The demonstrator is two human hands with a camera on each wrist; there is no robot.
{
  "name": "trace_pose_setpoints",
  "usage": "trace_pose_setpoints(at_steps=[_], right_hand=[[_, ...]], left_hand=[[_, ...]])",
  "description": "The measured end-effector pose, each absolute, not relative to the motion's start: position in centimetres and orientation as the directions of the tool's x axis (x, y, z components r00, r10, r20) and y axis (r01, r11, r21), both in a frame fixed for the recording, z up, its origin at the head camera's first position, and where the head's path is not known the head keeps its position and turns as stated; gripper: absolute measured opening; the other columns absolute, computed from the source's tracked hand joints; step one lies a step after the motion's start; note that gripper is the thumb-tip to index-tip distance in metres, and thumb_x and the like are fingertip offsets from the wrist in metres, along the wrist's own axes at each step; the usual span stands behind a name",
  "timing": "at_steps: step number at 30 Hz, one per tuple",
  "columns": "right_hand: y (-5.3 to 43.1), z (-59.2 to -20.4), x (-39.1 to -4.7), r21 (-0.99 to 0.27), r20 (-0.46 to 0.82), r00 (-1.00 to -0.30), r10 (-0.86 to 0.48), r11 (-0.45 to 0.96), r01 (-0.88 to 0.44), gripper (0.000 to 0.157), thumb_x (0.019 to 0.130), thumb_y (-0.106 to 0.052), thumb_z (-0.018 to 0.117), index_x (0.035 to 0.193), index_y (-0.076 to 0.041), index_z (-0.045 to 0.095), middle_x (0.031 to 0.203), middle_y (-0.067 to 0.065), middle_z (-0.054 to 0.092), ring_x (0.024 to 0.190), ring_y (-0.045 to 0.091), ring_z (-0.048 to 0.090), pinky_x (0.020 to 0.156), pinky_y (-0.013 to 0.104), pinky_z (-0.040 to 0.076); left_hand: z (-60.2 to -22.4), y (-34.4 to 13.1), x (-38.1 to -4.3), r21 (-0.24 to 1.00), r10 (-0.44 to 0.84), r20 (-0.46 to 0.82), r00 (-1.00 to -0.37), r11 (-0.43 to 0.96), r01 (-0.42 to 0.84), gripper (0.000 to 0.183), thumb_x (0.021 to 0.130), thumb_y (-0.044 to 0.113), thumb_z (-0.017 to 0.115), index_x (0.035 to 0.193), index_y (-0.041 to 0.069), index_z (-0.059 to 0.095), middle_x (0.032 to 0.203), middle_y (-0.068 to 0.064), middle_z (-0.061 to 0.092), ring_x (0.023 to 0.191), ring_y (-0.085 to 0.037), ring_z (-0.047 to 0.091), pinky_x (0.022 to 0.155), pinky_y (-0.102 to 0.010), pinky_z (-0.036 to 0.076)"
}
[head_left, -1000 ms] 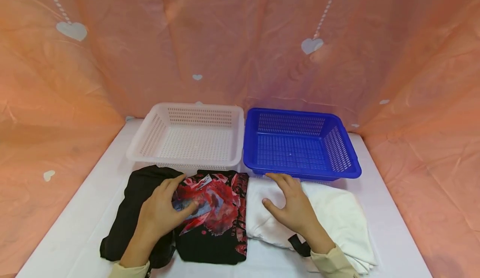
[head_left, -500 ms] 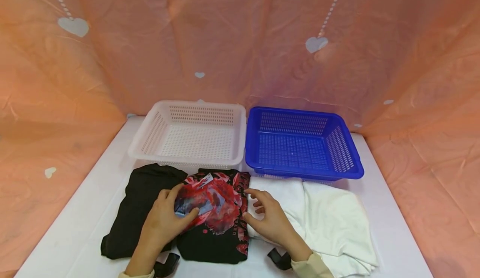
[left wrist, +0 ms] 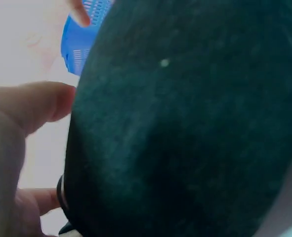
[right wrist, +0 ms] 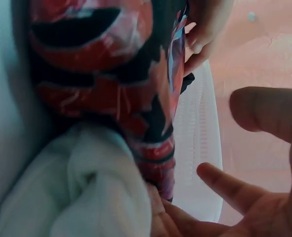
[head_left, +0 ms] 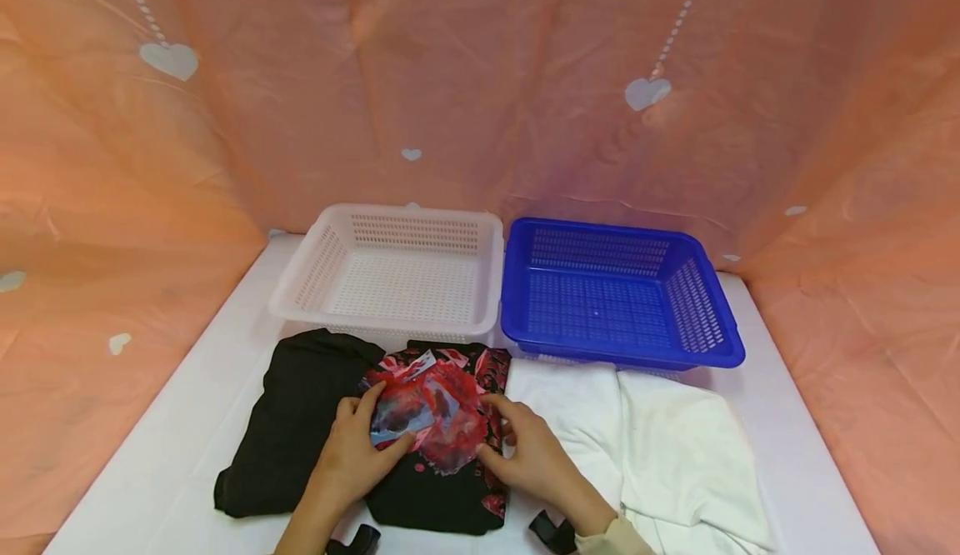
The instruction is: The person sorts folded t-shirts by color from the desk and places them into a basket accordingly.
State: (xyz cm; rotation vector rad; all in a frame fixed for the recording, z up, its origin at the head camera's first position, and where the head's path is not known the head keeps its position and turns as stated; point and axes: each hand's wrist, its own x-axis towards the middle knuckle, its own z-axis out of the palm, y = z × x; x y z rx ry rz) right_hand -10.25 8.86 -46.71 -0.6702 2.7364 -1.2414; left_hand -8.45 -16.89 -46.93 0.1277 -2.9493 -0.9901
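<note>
Folded black shirt (head_left: pixel 435 501), glossy red print (head_left: pixel 453 438), near front edge of surface (head_left: pixel 150 497), left hand (head_left: pixel 358 452) and right hand (head_left: pixel 534 457) unclenched at its sides, the right newly closer

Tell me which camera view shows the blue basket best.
The head view: the blue basket stands uncovered, its rim, slotted walls and mesh floor visible. The left wrist view catches only part of it, cut off by dark fabric and the picture's top edge. The right wrist view shows none of it.
</note>
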Motion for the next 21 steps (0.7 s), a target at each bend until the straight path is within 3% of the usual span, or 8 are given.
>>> trace_pose_setpoints(at_steps=[4, 12, 16, 19, 21], right_hand=[[8.7, -46.8, -10.4, -0.756, 0.106, -0.895, -0.434, 0.550, -0.356, 0.055, 0.083, -0.028, 0.070, 0.134, -0.016, 0.053, 0.102, 0.005, 0.062, 0.077, 0.008, 0.059, 0.069, 0.025, 0.048], [8.4, -47.1, -10.7, -0.708, 0.040, -0.913, -0.406, 0.633, -0.313, 0.053, 0.081, -0.030, 0.070, 0.131, -0.021, 0.055, 0.081, -0.003, 0.051, 0.070, 0.007, 0.044, 0.061, 0.023, 0.037], [8.1, -47.2, -10.6, -0.748, 0.028, -0.907, -0.420, 0.593, -0.298, 0.056, 0.081, -0.033, 0.070, 0.132, -0.019, 0.052, 0.099, 0.002, 0.060, 0.087, 0.015, 0.055, 0.071, 0.030, 0.045], [7.8, -47.2, -10.5, -0.784, 0.023, -0.910, -0.413, 0.557, -0.273, 0.055, 0.081, -0.034, 0.070, 0.130, -0.017, 0.052, 0.117, 0.006, 0.061, 0.106, 0.023, 0.058, 0.085, 0.039, 0.047], [7.6, -47.3, -10.6, -0.804, 0.022, -0.921, -0.389, 0.540, -0.247, 0.051, 0.082, -0.031, 0.069, 0.127, -0.016, 0.053, 0.120, 0.008, 0.062, 0.110, 0.027, 0.058, 0.089, 0.044, 0.047]], left_hand=[[-47.0, -16.6, -8.2, 0.598, -0.119, -0.051, -0.992, 0.791, -0.126, 0.087, 0.074, 0.044, 0.079, 0.145, 0.011, 0.039, 0.108, -0.017, 0.044, 0.088, -0.027, 0.058, 0.080, -0.046, 0.050], [-47.5, -16.7, -8.0, 0.595, -0.087, -0.013, -0.996, 0.800, -0.078, 0.090, 0.073, 0.049, 0.078, 0.145, 0.013, 0.037, 0.109, -0.026, 0.059, 0.094, -0.035, 0.062, 0.081, -0.052, 0.050], [-47.7, -16.6, -8.1, 0.647, -0.048, -0.029, -0.998, 0.761, -0.056, 0.091, 0.073, 0.043, 0.080, 0.147, 0.015, 0.035, 0.123, -0.027, 0.058, 0.108, -0.040, 0.060, 0.086, -0.054, 0.049], [-47.8, -16.4, -8.3, 0.697, -0.040, -0.059, -0.997, 0.713, -0.070, 0.090, 0.074, 0.037, 0.080, 0.147, 0.017, 0.033, 0.128, -0.027, 0.055, 0.111, -0.040, 0.058, 0.087, -0.054, 0.049], [-47.9, -16.3, -8.4, 0.725, -0.038, -0.066, -0.997, 0.685, -0.074, 0.089, 0.074, 0.034, 0.081, 0.147, 0.017, 0.033, 0.128, -0.027, 0.056, 0.110, -0.038, 0.059, 0.087, -0.053, 0.049]])
